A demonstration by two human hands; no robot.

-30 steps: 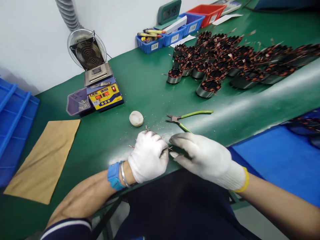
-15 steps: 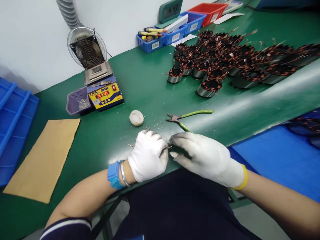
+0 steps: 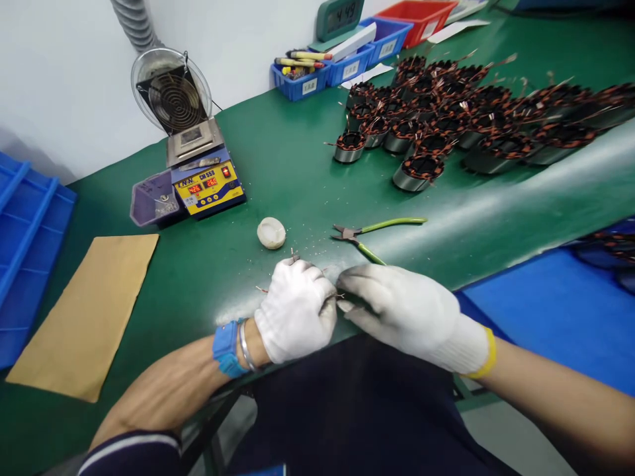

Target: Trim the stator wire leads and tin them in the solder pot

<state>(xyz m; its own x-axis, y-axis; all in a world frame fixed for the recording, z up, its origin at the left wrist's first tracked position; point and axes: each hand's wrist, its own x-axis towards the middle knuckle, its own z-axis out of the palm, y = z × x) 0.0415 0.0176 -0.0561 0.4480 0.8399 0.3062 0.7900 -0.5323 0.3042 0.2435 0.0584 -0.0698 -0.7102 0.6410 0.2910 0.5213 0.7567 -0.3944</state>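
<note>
Both my hands wear white gloves and meet at the near edge of the green bench (image 3: 278, 165). My left hand (image 3: 296, 309) is curled closed round a small part hidden under it; thin copper wire ends (image 3: 261, 289) stick out beside the fingers. My right hand (image 3: 401, 307) has its fingers pinched against the same spot, touching the left hand's fingertips. What they hold is too covered to name. Green-handled cutters (image 3: 374, 233) lie just beyond my right hand. A small white round dish (image 3: 271, 233) sits beyond my left hand.
A solder pot unit with red digits (image 3: 206, 185) and a round fan (image 3: 171, 92) stand at the back left. Several copper-wound stators (image 3: 446, 119) crowd the back right. Brown paper (image 3: 89, 311) and a blue crate (image 3: 24, 238) lie left. Blue and red bins (image 3: 347, 59) line the wall.
My right hand's fingers have closed in slightly against the left hand. The view has shifted a little; nothing else on the bench moved.
</note>
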